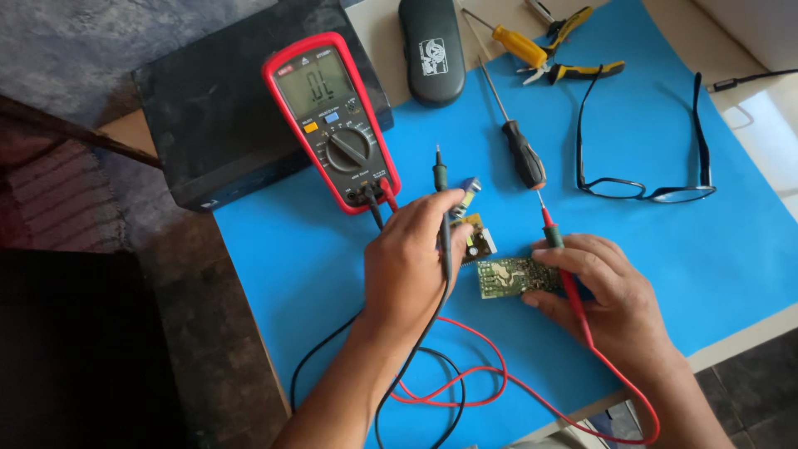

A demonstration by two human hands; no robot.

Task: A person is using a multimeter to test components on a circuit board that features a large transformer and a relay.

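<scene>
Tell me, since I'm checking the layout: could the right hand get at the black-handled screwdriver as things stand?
Probably yes: the black-handled screwdriver lies just beyond the right hand with bare mat between, though that hand holds the red probe.

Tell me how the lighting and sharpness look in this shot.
Head view: bright, even light on the blue mat; glare washes out the table's far right corner; left floor side dark; both hands, left and right, and the multimeter look sharp.
</scene>
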